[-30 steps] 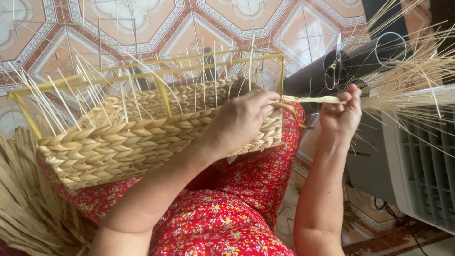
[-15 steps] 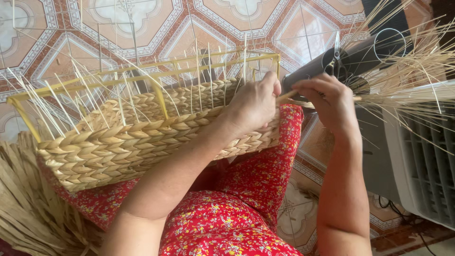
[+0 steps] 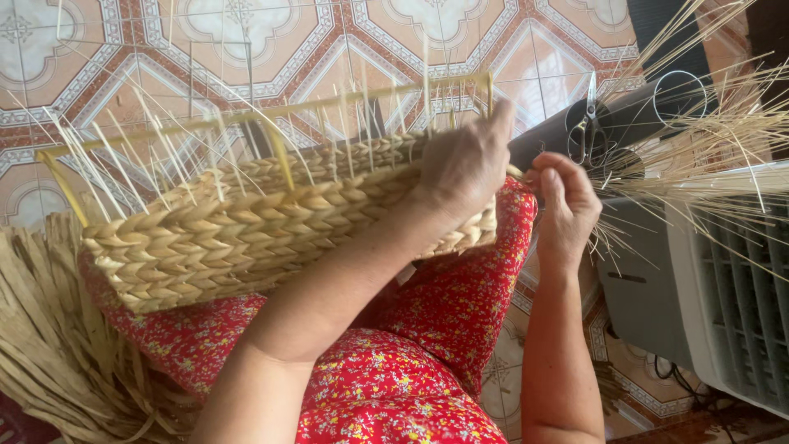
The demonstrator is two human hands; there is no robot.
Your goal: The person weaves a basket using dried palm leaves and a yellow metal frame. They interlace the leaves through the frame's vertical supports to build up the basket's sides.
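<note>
**Weaving on my lap over the patterned floor**

Below me is the tiled floor [image 3: 246, 33] with red and white patterns. The woven basket [image 3: 246, 230] lies on my knees so it stays steady. My left hand [image 3: 464, 164] presses its rim at 3 o'clock, fingers closed over the edge. My right hand [image 3: 567, 205], further toward 3 o'clock, pinches a straw strand [image 3: 516, 171] tight. Loose straw [image 3: 49, 345] waits at 8 o'clock.

You're sitting in a home, working on the floor: patterned red and cream floor tiles [image 3: 246, 49], a white fan heater [image 3: 731, 312] beside you, and loose dried straw [image 3: 49, 345] heaped around.
</note>
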